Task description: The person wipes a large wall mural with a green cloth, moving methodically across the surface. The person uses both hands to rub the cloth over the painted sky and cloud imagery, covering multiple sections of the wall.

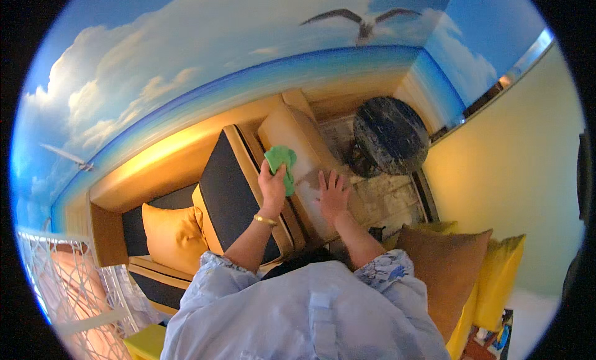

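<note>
Before me stands a tan sofa [298, 131] with a broad, pale-lit armrest. My left hand [272, 185], a gold bangle at its wrist, grips a green cloth [281, 158] above the inner side of that armrest. My right hand [333, 196] has its fingers spread and holds nothing; it is over the armrest's outer part, and whether it presses on it I cannot tell. Left of the cloth, a black-and-tan seat cushion [233, 192] is tilted up out of the seat. An orange throw pillow [172, 234] leans against it at the sofa's far left.
A round black marble-patterned table [391, 135] stands right of the sofa on a tiled floor [389, 197]. Brown and yellow pillows [447, 271] are piled at my right. At lower left are a white net [70, 285] and a yellow stool [146, 341]. A beach mural covers the wall [223, 43].
</note>
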`<state>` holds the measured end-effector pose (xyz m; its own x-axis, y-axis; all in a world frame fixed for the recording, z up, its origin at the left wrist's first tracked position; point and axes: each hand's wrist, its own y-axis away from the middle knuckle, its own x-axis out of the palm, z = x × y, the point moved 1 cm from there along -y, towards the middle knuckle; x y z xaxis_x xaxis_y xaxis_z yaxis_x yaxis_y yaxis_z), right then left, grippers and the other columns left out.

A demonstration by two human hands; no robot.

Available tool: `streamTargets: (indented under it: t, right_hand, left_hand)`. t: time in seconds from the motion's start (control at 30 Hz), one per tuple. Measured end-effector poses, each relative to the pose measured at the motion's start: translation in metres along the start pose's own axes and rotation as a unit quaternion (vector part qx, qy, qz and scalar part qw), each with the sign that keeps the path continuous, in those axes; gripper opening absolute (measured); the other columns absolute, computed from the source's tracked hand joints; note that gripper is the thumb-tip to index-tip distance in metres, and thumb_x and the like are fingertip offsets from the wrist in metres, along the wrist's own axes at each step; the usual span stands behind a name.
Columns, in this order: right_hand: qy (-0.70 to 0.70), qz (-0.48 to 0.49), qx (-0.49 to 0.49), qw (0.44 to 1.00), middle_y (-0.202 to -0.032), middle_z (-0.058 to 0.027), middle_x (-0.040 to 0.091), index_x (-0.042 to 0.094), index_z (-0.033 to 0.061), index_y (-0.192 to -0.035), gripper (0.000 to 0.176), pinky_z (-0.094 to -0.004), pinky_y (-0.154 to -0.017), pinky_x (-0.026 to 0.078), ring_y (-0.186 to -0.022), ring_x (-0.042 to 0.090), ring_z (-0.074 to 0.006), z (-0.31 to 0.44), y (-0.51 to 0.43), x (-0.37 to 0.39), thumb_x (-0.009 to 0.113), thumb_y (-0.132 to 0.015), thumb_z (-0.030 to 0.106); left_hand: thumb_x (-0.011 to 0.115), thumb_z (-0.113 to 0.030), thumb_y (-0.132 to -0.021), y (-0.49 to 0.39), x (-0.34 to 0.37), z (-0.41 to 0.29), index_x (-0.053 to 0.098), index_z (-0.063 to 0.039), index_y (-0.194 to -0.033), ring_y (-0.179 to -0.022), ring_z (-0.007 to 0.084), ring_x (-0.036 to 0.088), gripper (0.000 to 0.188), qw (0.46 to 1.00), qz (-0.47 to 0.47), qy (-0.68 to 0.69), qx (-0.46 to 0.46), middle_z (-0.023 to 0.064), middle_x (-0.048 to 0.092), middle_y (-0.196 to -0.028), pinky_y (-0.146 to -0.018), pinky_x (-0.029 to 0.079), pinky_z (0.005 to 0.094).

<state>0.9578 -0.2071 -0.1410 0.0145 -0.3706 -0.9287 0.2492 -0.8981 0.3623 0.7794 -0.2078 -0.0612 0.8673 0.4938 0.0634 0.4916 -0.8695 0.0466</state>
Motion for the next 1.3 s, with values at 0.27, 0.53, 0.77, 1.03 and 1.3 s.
streamTargets:
  t: [0.27,0.53,0.77,1.03,1.3]
  right_hand:
    - [0.072,0.133,-0.077,0.985,-0.155,-0.0276,0.023,0.013,0.0136,-0.157,0.078,-0.0515,-0.101,0.043,-0.13,0.041,-0.0471,-0.024,-0.018,-0.069,0.056,-0.096,0.035]
    - [0.002,0.022,-0.375,0.927,-0.12,-0.023,0.053,0.052,0.0037,-0.129,0.056,-0.0478,-0.082,0.053,-0.101,0.06,-0.0396,-0.07,-0.096,0.047,0.062,-0.088,0.04]
    - [-0.02,0.189,-0.542,0.818,-0.109,-0.0211,0.055,0.067,0.0008,-0.104,0.045,-0.0481,-0.085,0.052,-0.096,0.062,-0.0394,-0.077,-0.107,-0.061,0.069,-0.081,0.04]
    - [-0.071,0.124,-0.532,0.835,-0.125,-0.0173,0.062,0.058,0.0058,-0.13,0.049,-0.0422,-0.096,0.048,-0.114,0.06,-0.0328,-0.109,-0.266,-0.206,0.065,-0.09,0.033]
    - [-0.072,-0.493,-0.56,0.662,-0.116,-0.0116,0.062,0.063,0.0073,-0.117,0.038,-0.0484,-0.101,0.042,-0.116,0.056,-0.0324,-0.065,-0.387,-0.473,0.07,-0.08,0.01]
  left_hand:
    - [0.061,-0.004,-0.095,-0.04,0.064,0.026,0.054,0.001,-0.126,-0.102,0.0161,0.059,0.033,0.988,-0.021,0.149,-0.038,0.0057,0.063,-0.115,-0.088,0.048,0.0305]
    - [0.062,-0.002,-0.093,-0.072,0.127,0.04,0.058,-0.002,-0.122,-0.093,0.0147,0.062,0.029,0.991,-0.116,0.05,-0.05,0.0038,0.065,-0.109,-0.077,0.052,0.0305]
    - [0.066,-0.006,-0.089,-0.091,0.171,0.02,0.059,-0.001,-0.118,-0.092,0.0146,0.061,0.03,0.976,-0.216,0.039,0.001,0.0076,0.067,-0.102,-0.079,0.05,0.0316]
    - [0.068,-0.007,-0.085,-0.179,0.142,-0.028,0.06,-0.002,-0.116,-0.096,0.0252,0.063,0.032,0.921,-0.314,-0.18,0.143,0.0109,0.066,-0.096,-0.084,0.049,0.0368]
    - [0.07,-0.013,-0.086,-0.284,0.143,-0.046,0.06,-0.004,-0.114,-0.096,0.0239,0.064,0.031,0.915,-0.374,0.037,0.149,0.0126,0.067,-0.104,-0.083,0.051,0.0372]
